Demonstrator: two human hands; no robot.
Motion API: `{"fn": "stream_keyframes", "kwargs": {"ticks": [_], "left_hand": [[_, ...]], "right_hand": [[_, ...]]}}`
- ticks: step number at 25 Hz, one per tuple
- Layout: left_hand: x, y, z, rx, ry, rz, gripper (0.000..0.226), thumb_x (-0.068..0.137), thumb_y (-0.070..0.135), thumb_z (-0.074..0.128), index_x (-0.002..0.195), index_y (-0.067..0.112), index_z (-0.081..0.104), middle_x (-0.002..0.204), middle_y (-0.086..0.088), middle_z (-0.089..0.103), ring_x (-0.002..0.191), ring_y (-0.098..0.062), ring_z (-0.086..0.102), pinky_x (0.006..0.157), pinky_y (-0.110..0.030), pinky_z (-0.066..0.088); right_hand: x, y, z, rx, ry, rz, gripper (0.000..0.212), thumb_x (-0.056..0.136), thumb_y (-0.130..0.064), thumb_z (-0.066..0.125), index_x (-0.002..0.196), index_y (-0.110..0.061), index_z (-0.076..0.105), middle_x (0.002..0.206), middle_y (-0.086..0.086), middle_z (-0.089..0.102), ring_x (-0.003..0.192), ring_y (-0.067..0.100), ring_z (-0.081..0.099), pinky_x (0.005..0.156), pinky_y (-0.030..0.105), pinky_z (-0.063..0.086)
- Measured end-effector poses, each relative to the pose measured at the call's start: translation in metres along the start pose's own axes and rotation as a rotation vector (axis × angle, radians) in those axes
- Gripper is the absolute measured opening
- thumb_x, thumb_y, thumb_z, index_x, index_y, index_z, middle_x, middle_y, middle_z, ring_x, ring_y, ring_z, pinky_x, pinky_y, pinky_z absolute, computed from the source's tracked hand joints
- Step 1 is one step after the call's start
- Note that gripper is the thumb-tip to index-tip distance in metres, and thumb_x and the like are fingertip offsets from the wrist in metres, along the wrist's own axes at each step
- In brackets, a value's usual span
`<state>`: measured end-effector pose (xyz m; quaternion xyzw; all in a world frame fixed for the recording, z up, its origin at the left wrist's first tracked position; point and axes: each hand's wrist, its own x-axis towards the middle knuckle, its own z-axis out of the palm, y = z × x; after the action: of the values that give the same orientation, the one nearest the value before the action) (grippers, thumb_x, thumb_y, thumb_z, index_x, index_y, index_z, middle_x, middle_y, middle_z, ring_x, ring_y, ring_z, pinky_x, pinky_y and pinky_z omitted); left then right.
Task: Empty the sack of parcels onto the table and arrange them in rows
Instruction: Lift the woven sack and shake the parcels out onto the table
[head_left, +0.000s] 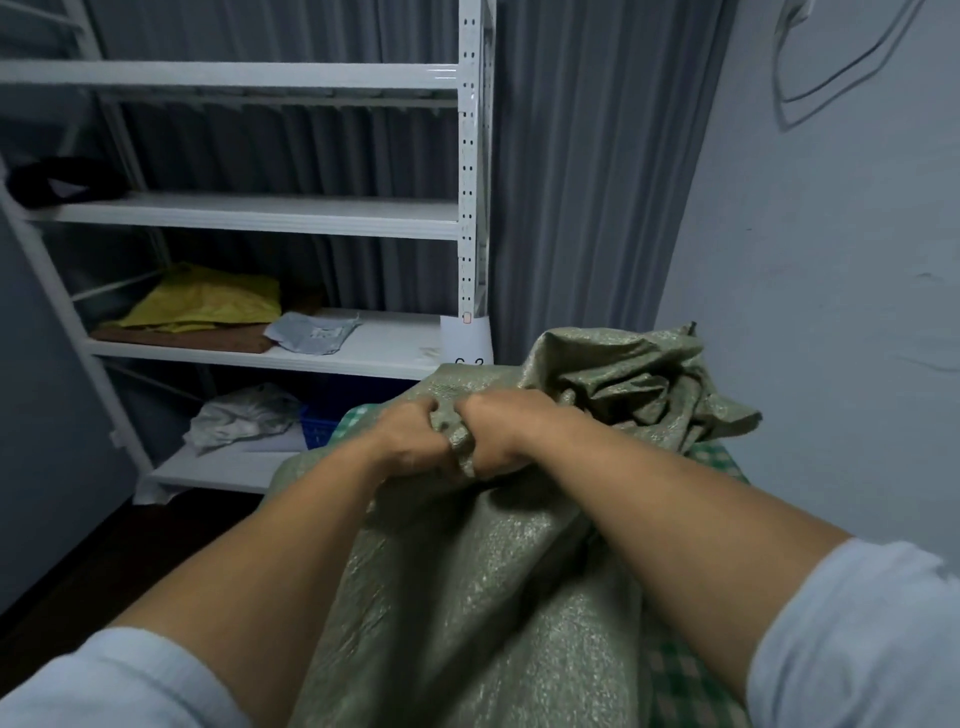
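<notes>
**Head view: taking hold of the sack for emptying.** The left hand (410, 441) and right hand (501, 431) are pressed side by side. Both are clenched on one bunched fold of the dull green woven-plastic sack (467, 597). The sack lies along the table covered in a green-and-white checked cloth (680, 675), with its far end crumpled in a heap near the wall. No parcel shows outside the sack, so emptying appears not yet begun. Which end is the mouth cannot be told. The step would likely go best with the closed end raised high and the mouth kept low over the cloth. Gentle shaking should stop parcels sliding off towards the white metal shelving unit (470, 182).
</notes>
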<state>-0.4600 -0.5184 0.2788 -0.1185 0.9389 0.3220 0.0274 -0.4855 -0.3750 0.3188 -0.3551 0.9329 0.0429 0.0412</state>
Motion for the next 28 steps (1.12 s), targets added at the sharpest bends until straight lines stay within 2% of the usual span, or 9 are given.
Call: {"fn": "stream_keyframes", "kwargs": {"ticks": [4, 7, 10, 12, 13, 17, 21, 25, 28], "left_hand": [[0.000, -0.051, -0.012, 0.278, -0.137, -0.120, 0.114, 0.060, 0.037, 0.091, 0.153, 0.021, 0.028, 0.151, -0.011, 0.037, 0.133, -0.032, 0.041, 0.111, -0.048, 0.041], [0.000, -0.080, -0.006, 0.542, -0.202, -0.130, 0.108, 0.058, 0.044, 0.091, 0.147, 0.024, 0.034, 0.148, -0.007, 0.039, 0.133, -0.030, 0.040, 0.108, -0.046, 0.041], [0.008, -0.082, 0.008, 0.444, -0.171, -0.053, 0.067, 0.074, 0.037, 0.084, 0.133, 0.024, 0.054, 0.129, -0.004, 0.059, 0.110, -0.023, 0.056, 0.095, -0.035, 0.047], [0.013, -0.067, 0.014, 0.459, -0.132, 0.019, 0.020, 0.087, 0.033, 0.074, 0.102, 0.026, 0.062, 0.114, -0.002, 0.067, 0.093, -0.019, 0.056, 0.084, -0.031, 0.045], [0.013, -0.058, 0.016, 0.476, -0.113, 0.050, 0.011, 0.090, 0.033, 0.071, 0.091, 0.029, 0.060, 0.109, -0.002, 0.068, 0.089, -0.019, 0.055, 0.082, -0.031, 0.043], [0.014, -0.015, 0.032, 0.390, -0.050, 0.134, 0.010, 0.093, 0.024, 0.062, 0.084, 0.026, 0.063, 0.091, 0.000, 0.066, 0.084, -0.019, 0.057, 0.074, -0.031, 0.041], [0.007, 0.045, 0.058, 0.151, 0.064, 0.180, 0.013, 0.087, 0.011, 0.055, 0.082, 0.016, 0.066, 0.083, -0.003, 0.066, 0.083, -0.022, 0.060, 0.068, -0.031, 0.042], [-0.009, 0.117, 0.103, -0.018, 0.118, 0.226, 0.016, 0.082, 0.005, 0.050, 0.082, 0.015, 0.063, 0.081, -0.004, 0.065, 0.076, -0.020, 0.058, 0.063, -0.032, 0.041], [-0.017, 0.162, 0.144, -0.057, 0.114, 0.219, 0.017, 0.084, 0.006, 0.052, 0.079, 0.018, 0.062, 0.078, -0.001, 0.065, 0.077, -0.021, 0.060, 0.065, -0.033, 0.044]], "right_hand": [[0.014, -0.011, 0.024, -0.103, 0.013, 0.062, 0.028, 0.096, -0.027, 0.060, 0.122, -0.018, 0.057, 0.120, 0.004, 0.065, 0.107, 0.026, 0.063, 0.081, 0.038, 0.049], [0.012, -0.005, 0.032, -0.042, 0.018, 0.183, 0.031, 0.098, -0.010, 0.044, 0.126, -0.012, 0.058, 0.127, 0.012, 0.064, 0.114, 0.031, 0.062, 0.090, 0.041, 0.050], [0.002, 0.007, 0.031, 0.051, 0.024, 0.304, 0.036, 0.096, -0.012, 0.043, 0.128, -0.010, 0.058, 0.131, 0.015, 0.063, 0.116, 0.034, 0.061, 0.095, 0.042, 0.051], [-0.007, 0.018, 0.031, 0.115, 0.041, 0.361, 0.036, 0.093, -0.014, 0.044, 0.125, -0.008, 0.061, 0.128, 0.016, 0.064, 0.114, 0.034, 0.063, 0.096, 0.041, 0.052], [-0.013, 0.026, 0.033, 0.143, 0.048, 0.386, 0.035, 0.092, -0.015, 0.045, 0.122, -0.008, 0.063, 0.125, 0.015, 0.066, 0.111, 0.033, 0.064, 0.095, 0.041, 0.053], [-0.048, 0.066, 0.042, 0.203, 0.077, 0.502, 0.027, 0.094, -0.028, 0.050, 0.109, -0.013, 0.067, 0.112, 0.009, 0.069, 0.090, 0.028, 0.061, 0.083, 0.038, 0.053], [-0.085, 0.111, 0.056, 0.210, 0.015, 0.606, 0.028, 0.095, -0.041, 0.047, 0.095, -0.017, 0.061, 0.099, 0.006, 0.064, 0.084, 0.024, 0.059, 0.075, 0.035, 0.048], [-0.133, 0.156, 0.065, 0.233, -0.048, 0.653, 0.027, 0.099, -0.034, 0.045, 0.107, -0.014, 0.060, 0.102, 0.007, 0.060, 0.078, 0.023, 0.057, 0.076, 0.036, 0.052], [-0.169, 0.195, 0.079, 0.296, -0.089, 0.665, 0.027, 0.101, -0.026, 0.049, 0.117, -0.009, 0.063, 0.113, 0.009, 0.063, 0.089, 0.026, 0.058, 0.081, 0.035, 0.049]]}}
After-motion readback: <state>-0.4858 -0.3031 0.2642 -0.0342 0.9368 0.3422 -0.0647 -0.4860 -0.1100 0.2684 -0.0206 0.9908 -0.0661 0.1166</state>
